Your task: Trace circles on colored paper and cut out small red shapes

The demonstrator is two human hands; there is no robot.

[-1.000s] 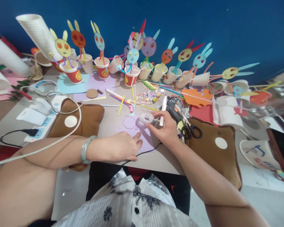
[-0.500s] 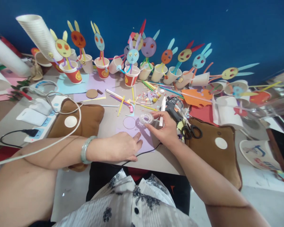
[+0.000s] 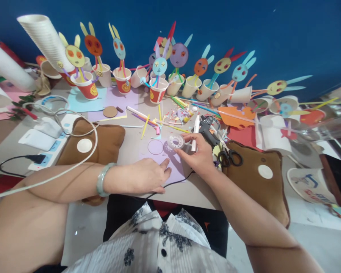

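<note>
My left hand (image 3: pixel 143 175) lies palm down on a sheet of purple paper (image 3: pixel 174 167), its fingers loosely spread and holding nothing. A thin drawn circle (image 3: pixel 155 147) shows on the paper beyond those fingers. Just right of the circle, my right hand (image 3: pixel 197 153) pinches a clear plastic ring (image 3: pixel 175 142) between thumb and fingers, at the paper's far right part. A white marker (image 3: pixel 196 127) stands up through the same hand, passing behind the index finger and seemingly tucked in the grip.
A black glue gun (image 3: pixel 208 131) and black-handled scissors (image 3: pixel 230 158) lie right of my right hand. Paper cups (image 3: pixel 158 93) with paper rabbit figures line the back. Brown cushions (image 3: pixel 108 142) flank the work area. A white cable (image 3: pixel 88 161) crosses over my left forearm.
</note>
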